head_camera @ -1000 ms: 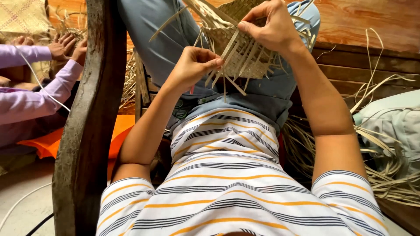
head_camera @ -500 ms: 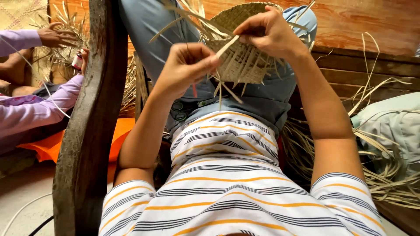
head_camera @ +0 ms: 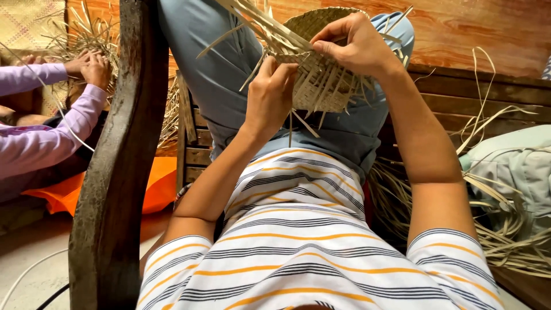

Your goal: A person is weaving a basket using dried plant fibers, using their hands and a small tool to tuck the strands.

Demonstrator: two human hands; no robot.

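Note:
A half-woven straw basket piece [head_camera: 321,86] rests over my raised knees in blue trousers [head_camera: 218,69], with loose pale strips sticking out on all sides. My left hand [head_camera: 270,95] grips the weave at its left edge, fingers closed around a bundle of strips. My right hand [head_camera: 359,46] is above it, pinching a strip at the woven rim. Both hands touch the weave. I wear a white striped shirt [head_camera: 298,241].
A dark curved wooden post [head_camera: 115,172] stands at my left. Beyond it another person in purple sleeves [head_camera: 40,115] handles straw [head_camera: 86,34]. An orange cloth [head_camera: 155,189] lies below. Loose straw strips [head_camera: 505,229] and a pale green cloth [head_camera: 516,166] lie at right, against a wooden wall [head_camera: 476,28].
My hands have drawn closer together on the weave, the left one sliding up to the woven edge. The other person's hands have shifted on their straw.

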